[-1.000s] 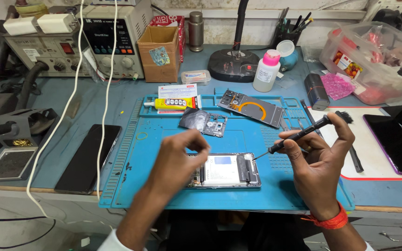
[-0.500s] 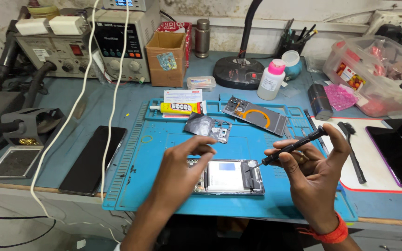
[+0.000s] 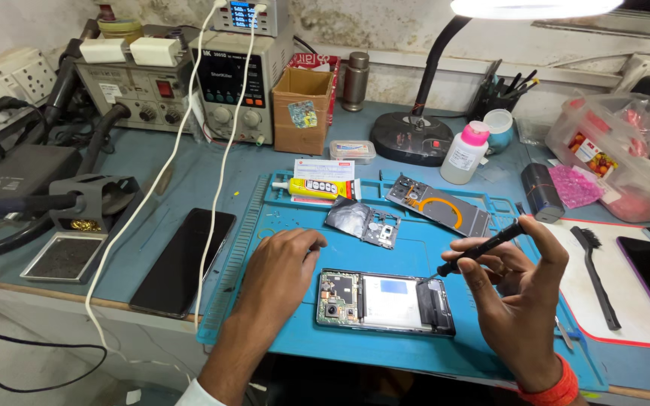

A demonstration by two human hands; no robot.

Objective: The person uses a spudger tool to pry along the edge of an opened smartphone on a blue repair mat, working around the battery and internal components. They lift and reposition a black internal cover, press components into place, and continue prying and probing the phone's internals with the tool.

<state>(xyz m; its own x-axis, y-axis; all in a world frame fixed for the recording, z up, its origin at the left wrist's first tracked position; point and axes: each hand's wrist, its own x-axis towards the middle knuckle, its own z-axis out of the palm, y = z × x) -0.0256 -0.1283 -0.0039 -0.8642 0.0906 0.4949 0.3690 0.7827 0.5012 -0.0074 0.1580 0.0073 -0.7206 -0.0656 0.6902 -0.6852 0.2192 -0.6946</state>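
Seen from above, a person works at a cluttered repair worktop [image 3: 152,177] w/ a blue silicone mat [image 3: 415,256] in the middle. An opened phone [image 3: 385,302] lies flat on the mat's near half, back cover off, circuit board and pale battery showing.

The left hand [image 3: 283,267] rests on the mat just beside the phone's left end, fingers curled loosely, fingertips near the top left corner; it grasps nothing I can see. The right hand [image 3: 517,289] is by the phone's right end, pinching a thin black screwdriver [image 3: 483,246] between thumb and fingers. The tool slants down-left, its tip hovering over the phone's upper right corner, apart from it or barely so; hard to tell.

Beyond the phone, further up the mat: a small detached part w/ a dark shiny film [image 3: 362,222], a grey back panel w/ an orange ring [image 3: 438,204], and a yellow glue tube [image 3: 314,188]. Right of the phone, off the mat, a black brush [image 3: 596,274] on a white pad. Left of the phone, off the mat, a dark handset [image 3: 182,259] lies face up.

Looks like the disassembly stage: working on screws at the phone's right end. The next move prob. needs the tip seated squarely in a tiny screw head while the left hand steadies the frame.
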